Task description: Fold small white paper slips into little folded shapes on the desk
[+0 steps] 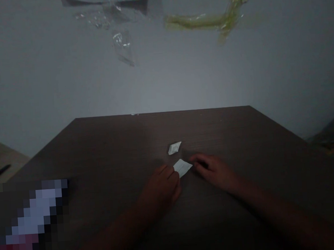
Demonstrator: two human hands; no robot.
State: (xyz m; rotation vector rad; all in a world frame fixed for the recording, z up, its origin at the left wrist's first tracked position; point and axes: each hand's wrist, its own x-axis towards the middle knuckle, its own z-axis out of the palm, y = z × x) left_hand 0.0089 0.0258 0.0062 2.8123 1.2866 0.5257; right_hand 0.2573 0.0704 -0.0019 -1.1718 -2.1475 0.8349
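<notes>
White folded paper scrap [182, 167]: flat and angular, lying on the tabletop between the two hands, near the table's centre and toward the person
Left hand [161, 189]: loosely curled, palm down, fingers against the paper scrap's left edge; not tightly clenched, but whether it pinches the paper cannot be told
Right hand [212, 171]: reaching in from the right, fingertips [194, 161] at the scrap's right corner; no firm clench shows, and any hold on the paper cannot be told
Second white folded paper piece [174, 148]: small, pointed, lying just beyond the first scrap, apart from it and from both hands
Dark brown wood-grain table [111, 143]: both hands and both papers are on it
Pale grey wall [164, 87]: rising behind the table's far edge
Clear plastic pieces [121, 43]: blurred, at the top of the view
Green-tinted plastic strip [203, 21]: blurred, to their right
Pixelated patch [28, 224]: covering the lower left corner, hiding whatever lies beneath
</notes>
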